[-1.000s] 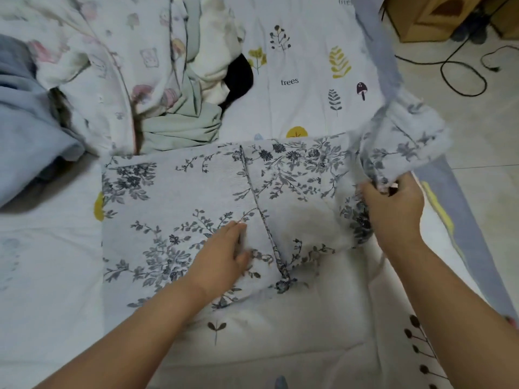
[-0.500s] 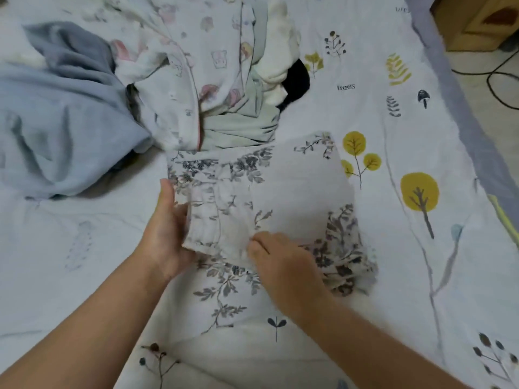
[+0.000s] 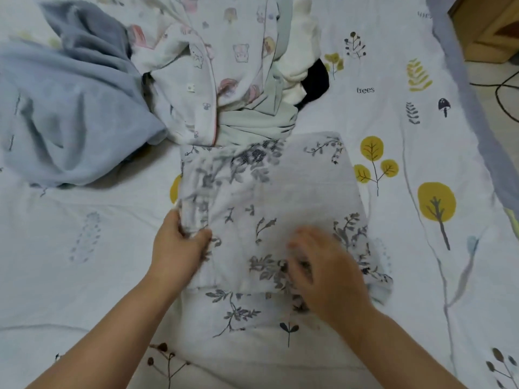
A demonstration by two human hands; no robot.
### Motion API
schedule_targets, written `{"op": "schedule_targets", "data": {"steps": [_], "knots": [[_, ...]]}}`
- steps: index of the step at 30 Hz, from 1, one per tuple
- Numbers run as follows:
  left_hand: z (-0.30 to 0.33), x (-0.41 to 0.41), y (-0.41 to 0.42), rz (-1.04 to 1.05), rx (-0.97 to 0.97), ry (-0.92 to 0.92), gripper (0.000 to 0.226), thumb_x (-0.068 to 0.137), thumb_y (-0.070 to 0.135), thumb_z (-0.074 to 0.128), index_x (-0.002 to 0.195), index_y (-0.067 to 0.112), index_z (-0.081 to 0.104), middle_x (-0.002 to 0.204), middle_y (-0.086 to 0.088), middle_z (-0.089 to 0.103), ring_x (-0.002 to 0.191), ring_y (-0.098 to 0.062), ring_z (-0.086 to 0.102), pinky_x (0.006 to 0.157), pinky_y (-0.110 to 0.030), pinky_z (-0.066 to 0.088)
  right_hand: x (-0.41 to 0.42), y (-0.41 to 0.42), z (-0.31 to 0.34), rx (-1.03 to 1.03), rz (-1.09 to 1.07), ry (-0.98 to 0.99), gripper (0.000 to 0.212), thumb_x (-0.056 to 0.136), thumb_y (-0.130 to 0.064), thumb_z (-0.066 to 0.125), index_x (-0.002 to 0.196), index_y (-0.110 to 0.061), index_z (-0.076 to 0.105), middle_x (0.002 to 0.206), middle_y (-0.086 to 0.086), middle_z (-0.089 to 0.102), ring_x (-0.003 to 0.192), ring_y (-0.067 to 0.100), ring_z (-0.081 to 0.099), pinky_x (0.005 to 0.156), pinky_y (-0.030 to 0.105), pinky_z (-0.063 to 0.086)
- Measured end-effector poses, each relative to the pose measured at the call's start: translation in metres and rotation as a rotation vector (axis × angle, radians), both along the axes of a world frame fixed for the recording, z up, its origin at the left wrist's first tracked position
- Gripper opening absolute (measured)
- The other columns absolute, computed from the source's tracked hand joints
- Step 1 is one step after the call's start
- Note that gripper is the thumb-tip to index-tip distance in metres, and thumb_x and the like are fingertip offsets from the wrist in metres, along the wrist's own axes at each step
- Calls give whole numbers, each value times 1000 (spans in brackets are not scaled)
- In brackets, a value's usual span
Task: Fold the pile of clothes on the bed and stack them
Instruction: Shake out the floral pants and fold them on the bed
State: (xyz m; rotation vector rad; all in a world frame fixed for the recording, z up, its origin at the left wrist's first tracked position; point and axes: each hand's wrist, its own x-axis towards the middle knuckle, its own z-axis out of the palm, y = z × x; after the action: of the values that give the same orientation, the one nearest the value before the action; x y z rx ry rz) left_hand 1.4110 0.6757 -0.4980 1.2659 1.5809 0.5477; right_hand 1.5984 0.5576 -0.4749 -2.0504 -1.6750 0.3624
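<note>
Change: since a second ago the right-hand flap of the floral garment [image 3: 283, 197] has come over onto its body; the right hand [image 3: 328, 272] has let go of that flap and dropped onto the cloth; the left hand [image 3: 179, 248] has shifted from the middle of the cloth to its left edge
Garment: lies flat on the bedsheet [image 3: 84, 248] as a narrower folded panel; grey cloth with dark leaf sprigs; its far edge touches the pile of unfolded clothes [image 3: 224, 80]
Left hand: thumb and fingers curled round the bunched left edge of the garment, pinching it
Right hand: lies on the near right part of the garment, blurred; fingers look bent against the cloth; whether they grasp a fold or only press I cannot tell
Edges: left edge gathered in a thick roll at the left hand; right edge straight, slanting out toward the near side; near edge rumpled under the right hand
Pile: white printed piece on top; pale green, cream and black pieces tucked beside it; blue cloth [image 3: 64, 108] heaped to the left, just beside
Open room: bare sheet to the left of the garment and to its right, out to the grey border [image 3: 466, 88] of the bed; floor with a black cable [image 3: 502, 99] past that
</note>
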Motion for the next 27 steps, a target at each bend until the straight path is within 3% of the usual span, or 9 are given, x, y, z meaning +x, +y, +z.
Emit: {"op": "schedule_targets", "data": {"steps": [3, 6, 9, 12, 15, 18, 21, 23, 27], "knots": [[-20, -7, 4, 87, -264, 42, 25, 82, 12, 66, 104, 9, 56, 105, -16, 65, 90, -30, 63, 86, -45, 52, 30, 3, -10, -218, -369, -45, 31, 90, -18, 56, 118, -7, 57, 125, 17, 50, 115, 33, 45, 93, 39, 39], [-21, 7, 12, 128, -189, 92, 34, 82, 30, 69, 105, 8, 57, 98, -9, 64, 83, -25, 60, 77, -35, 49, 50, 5, -25, -484, -668, 38, 47, 94, -38, 45, 132, -11, 38, 127, 19, 43, 116, 36, 42, 92, 44, 37], [-17, 17, 15, 173, 11, 114, 23, 85, 26, 65, 99, 12, 54, 90, -7, 62, 86, -30, 60, 77, -37, 49, 56, 1, -39, -542, -646, 124, 48, 95, -45, 40, 129, -11, 35, 113, 19, 54, 100, 34, 54, 75, 38, 39], [-17, 15, 8, 171, 236, 211, 19, 87, 24, 61, 88, 13, 46, 70, -1, 51, 67, -25, 53, 57, -32, 41, 61, -7, -41, -351, -627, 25, 44, 91, -49, 45, 121, -18, 39, 91, 6, 60, 74, 25, 51, 58, 32, 32], [-29, 9, -4, 54, 170, 413, 27, 88, 24, 61, 90, 6, 41, 68, -2, 45, 72, -32, 52, 56, -34, 30, 61, -19, -47, -460, -588, 60, 48, 92, -51, 40, 128, -20, 39, 105, 8, 59, 90, 28, 56, 67, 35, 41], [-31, 11, -1, 58, 102, 490, 38, 86, 23, 64, 108, 1, 44, 95, -15, 54, 100, -41, 53, 78, -42, 42, 65, -18, -47, -567, -550, -87, 59, 93, -49, 41, 141, -16, 30, 125, 13, 48, 114, 31, 45, 89, 40, 38], [-22, 22, 7, -14, 445, 603, 58, 86, 22, 58, 133, -4, 35, 130, -30, 40, 119, -43, 40, 98, -49, 34, 67, 3, -32, -256, -504, -147, 64, 92, -35, 51, 146, -12, 24, 140, 18, 36, 129, 33, 33, 99, 48, 31], [-22, 36, 6, -257, 649, 692, 64, 85, 30, 54, 138, 0, 33, 140, -31, 32, 125, -44, 35, 102, -53, 30, 67, 28, -30, -126, -358, -174, 68, 92, -35, 47, 149, -12, 18, 153, 18, 20, 141, 33, 18, 109, 54, 21], [-45, 52, 13, -662, 527, 936, 69, 90, 60, 16, 149, 29, 1, 158, -7, -8, 143, -33, -12, 110, -49, -15, 79, 79, -53, -337, -58, -326, 69, 96, -50, 21, 147, -24, -16, 154, 0, -24, 143, 19, -20, 113, 48, -10]]}}
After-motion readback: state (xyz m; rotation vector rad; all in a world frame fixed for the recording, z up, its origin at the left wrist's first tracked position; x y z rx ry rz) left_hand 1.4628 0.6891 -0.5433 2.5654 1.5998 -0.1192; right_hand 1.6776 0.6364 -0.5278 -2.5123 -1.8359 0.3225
